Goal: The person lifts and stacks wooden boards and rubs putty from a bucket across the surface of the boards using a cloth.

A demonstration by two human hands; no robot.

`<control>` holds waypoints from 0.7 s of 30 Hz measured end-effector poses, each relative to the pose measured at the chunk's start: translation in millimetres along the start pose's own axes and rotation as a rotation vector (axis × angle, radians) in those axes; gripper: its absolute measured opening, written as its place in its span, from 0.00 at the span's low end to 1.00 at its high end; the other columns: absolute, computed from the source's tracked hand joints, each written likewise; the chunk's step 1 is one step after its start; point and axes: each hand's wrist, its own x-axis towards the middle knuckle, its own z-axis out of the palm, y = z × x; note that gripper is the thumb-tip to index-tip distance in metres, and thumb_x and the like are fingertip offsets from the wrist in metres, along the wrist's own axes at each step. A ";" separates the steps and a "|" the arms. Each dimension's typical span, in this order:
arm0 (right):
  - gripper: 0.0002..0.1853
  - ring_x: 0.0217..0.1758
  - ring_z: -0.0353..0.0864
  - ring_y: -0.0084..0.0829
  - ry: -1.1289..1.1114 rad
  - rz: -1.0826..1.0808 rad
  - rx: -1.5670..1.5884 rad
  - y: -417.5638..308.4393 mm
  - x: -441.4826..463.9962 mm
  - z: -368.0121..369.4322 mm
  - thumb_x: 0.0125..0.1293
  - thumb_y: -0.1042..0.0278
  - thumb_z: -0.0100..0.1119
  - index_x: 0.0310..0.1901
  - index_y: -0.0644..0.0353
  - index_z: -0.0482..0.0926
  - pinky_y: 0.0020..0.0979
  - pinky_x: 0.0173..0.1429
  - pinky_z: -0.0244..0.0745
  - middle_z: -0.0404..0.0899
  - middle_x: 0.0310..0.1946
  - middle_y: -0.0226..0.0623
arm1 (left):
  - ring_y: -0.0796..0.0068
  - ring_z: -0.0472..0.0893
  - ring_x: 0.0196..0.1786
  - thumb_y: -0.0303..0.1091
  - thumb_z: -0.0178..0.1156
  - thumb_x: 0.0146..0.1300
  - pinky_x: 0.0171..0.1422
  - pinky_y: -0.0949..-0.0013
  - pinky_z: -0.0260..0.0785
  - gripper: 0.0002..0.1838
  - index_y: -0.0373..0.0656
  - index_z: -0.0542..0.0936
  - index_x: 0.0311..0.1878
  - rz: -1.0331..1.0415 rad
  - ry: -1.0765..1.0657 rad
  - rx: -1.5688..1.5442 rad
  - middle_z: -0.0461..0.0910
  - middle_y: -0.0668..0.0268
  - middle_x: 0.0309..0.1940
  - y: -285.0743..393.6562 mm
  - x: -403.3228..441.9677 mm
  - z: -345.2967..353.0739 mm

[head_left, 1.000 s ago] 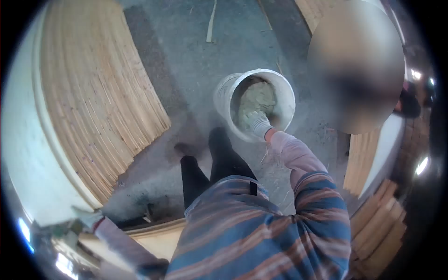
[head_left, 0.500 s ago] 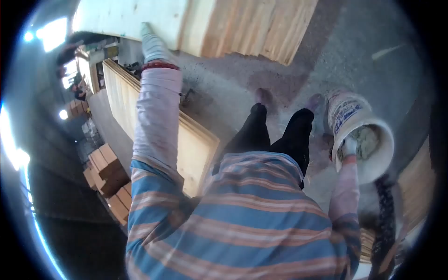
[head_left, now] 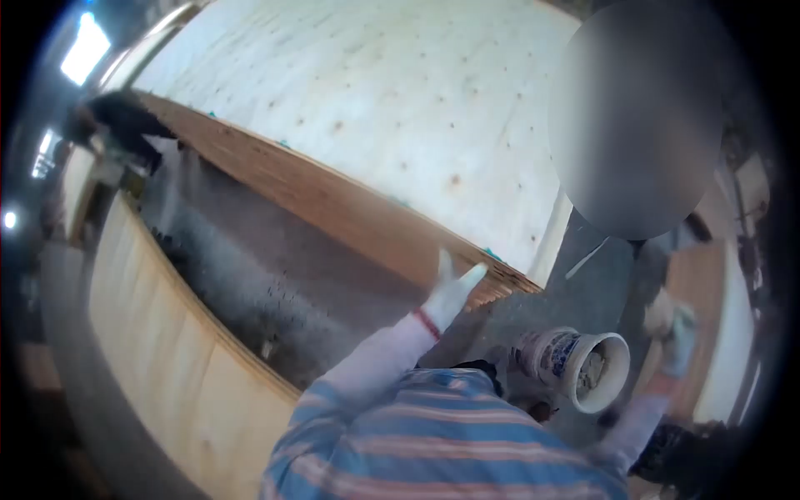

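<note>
Well to the left of the left hand lies a pale board point(head_left: 200, 383); its edge could trip a step taken that way. Reaching from far left up to the hand is a stack of panels point(head_left: 333, 200), topped by a knotted sheet point(head_left: 454, 117). The left hand point(head_left: 452, 293), gloved, is unclenched, thumb and fingers point(head_left: 475, 275) spread at the stack's near corner; whether it touches cannot be told. A rough edge there could snag the glove, should the hand slide along it. Between the two hands, and lower, is a white bucket point(head_left: 615, 379), its mouth toward the camera, with grey paste point(head_left: 592, 371) inside; a knock from the right forearm point(head_left: 642, 425) could tip it. The right hand point(head_left: 681, 337), blurred, appears closed around a pale lump point(head_left: 658, 314), just left of its fingers and in front of a second stack point(head_left: 698, 271). A loose hold or a quick swing could let part of the lump fall.

Compared with half a second earlier, the left hand, which then reached over the sheet, is now at the corner; the right hand, then inside the bucket, is now out and to its right.
</note>
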 end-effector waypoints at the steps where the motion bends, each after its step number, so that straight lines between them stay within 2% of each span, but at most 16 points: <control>1: 0.11 0.45 0.76 0.26 0.052 -0.105 0.075 -10.9 16.7 7.8 0.65 0.64 0.60 0.44 0.63 0.79 0.29 0.51 0.71 0.78 0.42 0.33 | 0.64 0.46 0.77 0.36 0.64 0.62 0.78 0.64 0.44 0.46 0.36 0.45 0.75 0.117 0.000 0.041 0.49 0.54 0.74 -5.5 -0.9 -30.3; 3: 0.12 0.47 0.77 0.27 -0.053 -0.247 0.135 -114.6 45.9 81.6 0.63 0.67 0.60 0.44 0.64 0.80 0.31 0.53 0.72 0.79 0.43 0.35 | 0.61 0.51 0.76 0.34 0.62 0.63 0.78 0.63 0.46 0.41 0.34 0.50 0.73 0.356 0.079 0.195 0.52 0.52 0.73 22.2 17.1 -91.2; 4: 0.11 0.47 0.78 0.28 -0.025 -0.308 0.109 -152.7 61.1 121.7 0.62 0.70 0.59 0.44 0.65 0.80 0.31 0.54 0.72 0.80 0.43 0.36 | 0.58 0.54 0.75 0.33 0.60 0.64 0.77 0.62 0.47 0.37 0.33 0.55 0.72 0.479 0.150 0.312 0.56 0.51 0.72 48.0 31.5 -125.5; 5: 0.11 0.48 0.78 0.29 0.005 -0.367 0.082 -191.0 76.5 161.8 0.61 0.72 0.58 0.44 0.66 0.80 0.31 0.54 0.72 0.80 0.44 0.37 | 0.55 0.59 0.73 0.32 0.59 0.64 0.77 0.60 0.49 0.33 0.32 0.60 0.70 0.617 0.217 0.483 0.61 0.49 0.69 77.6 49.6 -153.7; 6: 0.11 0.49 0.79 0.29 -0.103 -0.464 0.111 -245.9 83.5 208.7 0.62 0.75 0.57 0.45 0.67 0.80 0.32 0.55 0.72 0.81 0.45 0.39 | 0.52 0.63 0.71 0.31 0.58 0.64 0.76 0.59 0.51 0.29 0.32 0.65 0.67 0.755 0.289 0.648 0.66 0.48 0.66 109.5 68.2 -177.6; 8: 0.12 0.48 0.80 0.28 -0.105 -0.539 0.020 -300.6 104.5 285.2 0.63 0.78 0.56 0.48 0.66 0.80 0.28 0.54 0.73 0.81 0.46 0.39 | 0.48 0.67 0.68 0.31 0.58 0.63 0.73 0.54 0.54 0.24 0.32 0.71 0.61 0.972 0.347 0.854 0.73 0.47 0.59 165.9 106.3 -220.5; 9: 0.13 0.49 0.80 0.27 -0.176 -0.376 0.253 -324.1 119.9 320.2 0.64 0.78 0.56 0.49 0.66 0.80 0.26 0.54 0.73 0.81 0.47 0.38 | 0.47 0.67 0.66 0.32 0.58 0.62 0.72 0.52 0.55 0.24 0.33 0.72 0.60 1.009 0.350 0.965 0.74 0.48 0.58 183.2 132.0 -240.1; 10: 0.12 0.49 0.79 0.24 -0.199 -0.458 0.270 -333.9 140.2 355.2 0.66 0.77 0.56 0.49 0.67 0.80 0.23 0.53 0.73 0.81 0.47 0.37 | 0.46 0.68 0.65 0.33 0.58 0.61 0.70 0.50 0.56 0.23 0.35 0.74 0.59 1.046 0.354 1.076 0.75 0.50 0.57 198.6 158.8 -258.9; 12: 0.11 0.46 0.81 0.25 -0.158 -0.564 0.179 -350.6 182.1 420.4 0.67 0.74 0.56 0.47 0.69 0.81 0.25 0.53 0.74 0.83 0.43 0.37 | 0.48 0.69 0.65 0.39 0.56 0.63 0.69 0.49 0.56 0.23 0.39 0.75 0.59 0.969 0.310 1.288 0.76 0.54 0.57 226.9 211.3 -296.2; 13: 0.10 0.45 0.81 0.27 -0.195 -0.430 0.362 -358.0 203.6 450.0 0.67 0.75 0.55 0.46 0.70 0.81 0.26 0.53 0.75 0.84 0.42 0.38 | 0.48 0.69 0.65 0.40 0.55 0.63 0.69 0.49 0.56 0.23 0.40 0.75 0.59 0.903 0.252 1.363 0.75 0.55 0.58 242.0 237.3 -313.9; 14: 0.10 0.44 0.82 0.28 -0.205 -0.427 0.397 -361.1 229.7 480.4 0.67 0.75 0.55 0.46 0.69 0.81 0.27 0.53 0.75 0.84 0.41 0.38 | 0.49 0.69 0.65 0.42 0.54 0.64 0.70 0.49 0.56 0.23 0.41 0.74 0.60 0.830 0.193 1.435 0.75 0.56 0.58 252.9 261.7 -333.3; 16: 0.10 0.43 0.82 0.30 -0.229 -0.427 0.477 -358.1 289.7 540.1 0.66 0.74 0.56 0.45 0.68 0.81 0.28 0.53 0.75 0.84 0.40 0.39 | 0.51 0.67 0.67 0.44 0.53 0.65 0.71 0.49 0.55 0.25 0.42 0.73 0.61 0.823 0.202 1.517 0.72 0.55 0.61 282.1 302.9 -369.9; 17: 0.10 0.42 0.82 0.30 -0.264 -0.321 0.626 -352.1 324.0 568.6 0.66 0.74 0.56 0.45 0.67 0.81 0.28 0.53 0.75 0.84 0.40 0.39 | 0.51 0.63 0.70 0.45 0.53 0.65 0.73 0.50 0.52 0.27 0.42 0.71 0.63 0.680 0.131 1.475 0.69 0.55 0.65 301.1 319.7 -386.7; 19: 0.10 0.41 0.83 0.32 -0.343 -0.109 0.905 -339.4 402.5 628.0 0.66 0.74 0.56 0.45 0.66 0.81 0.28 0.52 0.76 0.84 0.39 0.40 | 0.50 0.61 0.71 0.45 0.53 0.64 0.74 0.53 0.51 0.29 0.42 0.69 0.66 0.672 0.284 1.553 0.66 0.54 0.67 313.4 356.0 -415.3; 21: 0.11 0.42 0.83 0.33 -0.129 0.099 1.234 -312.9 465.8 667.7 0.65 0.72 0.56 0.46 0.65 0.81 0.28 0.51 0.76 0.84 0.40 0.40 | 0.50 0.62 0.71 0.44 0.53 0.63 0.75 0.53 0.50 0.29 0.41 0.69 0.66 0.649 0.344 1.549 0.66 0.54 0.67 318.8 355.1 -417.5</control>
